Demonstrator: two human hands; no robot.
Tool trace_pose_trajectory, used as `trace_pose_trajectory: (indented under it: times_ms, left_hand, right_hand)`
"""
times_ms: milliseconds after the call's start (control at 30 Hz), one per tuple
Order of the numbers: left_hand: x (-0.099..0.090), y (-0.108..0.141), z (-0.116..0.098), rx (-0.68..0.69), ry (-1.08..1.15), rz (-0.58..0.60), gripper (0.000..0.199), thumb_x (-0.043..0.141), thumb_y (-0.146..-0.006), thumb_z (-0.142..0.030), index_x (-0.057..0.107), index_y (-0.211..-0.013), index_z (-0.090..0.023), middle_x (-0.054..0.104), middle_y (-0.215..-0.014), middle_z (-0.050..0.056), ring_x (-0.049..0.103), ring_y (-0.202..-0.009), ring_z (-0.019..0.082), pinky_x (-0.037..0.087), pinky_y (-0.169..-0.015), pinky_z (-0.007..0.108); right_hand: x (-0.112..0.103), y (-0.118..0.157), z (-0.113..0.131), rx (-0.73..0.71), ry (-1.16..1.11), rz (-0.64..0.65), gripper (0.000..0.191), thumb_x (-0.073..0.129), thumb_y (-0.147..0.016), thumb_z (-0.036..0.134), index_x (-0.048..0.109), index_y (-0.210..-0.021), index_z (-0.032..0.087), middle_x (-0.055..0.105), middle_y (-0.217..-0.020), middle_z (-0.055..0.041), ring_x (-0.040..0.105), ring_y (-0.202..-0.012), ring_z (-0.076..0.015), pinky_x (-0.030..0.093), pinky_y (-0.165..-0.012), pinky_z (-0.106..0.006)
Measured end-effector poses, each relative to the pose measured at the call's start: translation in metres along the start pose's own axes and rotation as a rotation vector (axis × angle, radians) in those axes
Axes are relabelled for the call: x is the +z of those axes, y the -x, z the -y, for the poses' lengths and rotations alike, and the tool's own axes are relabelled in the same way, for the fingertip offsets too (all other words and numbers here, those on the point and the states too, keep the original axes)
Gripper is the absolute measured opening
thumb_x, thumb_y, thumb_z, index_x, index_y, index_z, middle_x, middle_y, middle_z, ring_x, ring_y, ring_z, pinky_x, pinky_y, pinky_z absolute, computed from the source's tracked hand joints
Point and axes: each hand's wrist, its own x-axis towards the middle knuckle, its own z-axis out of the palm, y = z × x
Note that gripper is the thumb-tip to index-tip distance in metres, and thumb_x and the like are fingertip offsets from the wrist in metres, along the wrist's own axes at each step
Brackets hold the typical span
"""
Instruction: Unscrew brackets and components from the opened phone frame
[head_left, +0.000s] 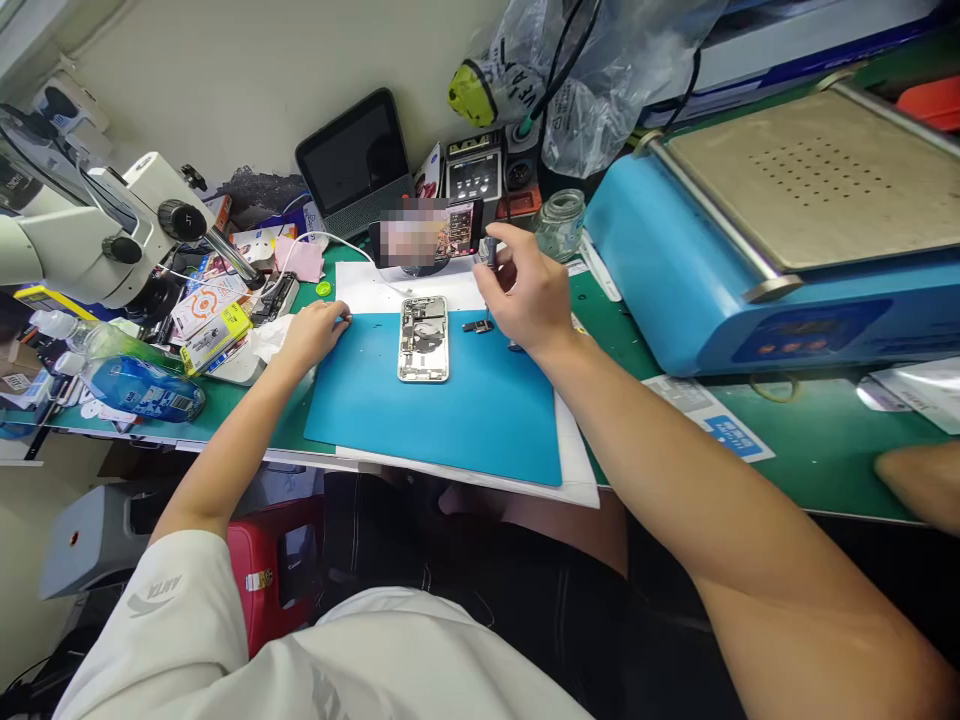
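Observation:
My right hand [525,290] is closed on a small dark screwdriver [491,253], held upright with its tip down by a small dark phone part [478,326] on the blue mat [435,430]. Whether the tip touches that part I cannot tell. To the left of it lies an opened phone [424,340] with a light frame, its inner parts showing. My left hand [319,330] rests at the mat's upper left edge, fingers curled together; nothing shows in it.
A lit phone [465,230] stands behind the mat near a glass jar [561,222]. At right is a blue heating machine [675,280]; at left, a microscope [150,230] and bottles [146,385]. Another person's arm [922,480] shows at the right edge.

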Motion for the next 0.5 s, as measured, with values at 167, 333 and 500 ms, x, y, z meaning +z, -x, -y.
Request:
trace_pose_trajectory:
  times_ms: [167,333,500]
  left_hand:
    - [-0.0023,-0.0003,0.002,-0.013,0.027,-0.025,0.017,0.057,-0.093,-0.025,0.068,-0.105,-0.022,0.072,-0.103,0.008,0.063,-0.1,0.026,0.045,-0.086,0.033]
    - [-0.0034,0.001,0.0003,-0.021,0.076,-0.064,0.019,0.058,-0.092,-0.029,0.066,-0.107,-0.022,0.073,-0.106,0.005,0.064,-0.097,0.023,0.046,-0.087,0.032]
    - [0.0002,0.0052,-0.0064,-0.117,0.101,-0.17,0.024,0.047,-0.095,-0.023,0.06,-0.115,-0.02,0.07,-0.115,0.007,0.063,-0.099,0.022,0.045,-0.092,0.034]
  right_hand:
    - [0.0033,-0.0002,-0.0049,-0.008,0.002,-0.03,0.041,0.054,-0.096,0.042,0.054,-0.134,0.027,0.068,-0.086,-0.005,0.068,-0.07,-0.0217,0.061,-0.073,-0.039]
    - [0.0025,-0.0024,-0.0051,-0.005,0.051,-0.06,0.041,0.054,-0.096,0.04,0.052,-0.135,0.027,0.068,-0.086,-0.0049,0.068,-0.068,-0.0216,0.06,-0.067,-0.038]
    - [0.0006,-0.0025,-0.0058,0.011,0.034,-0.05,0.041,0.05,-0.098,0.043,0.05,-0.136,0.026,0.068,-0.091,-0.0057,0.071,-0.078,-0.0232,0.06,-0.075,-0.039]
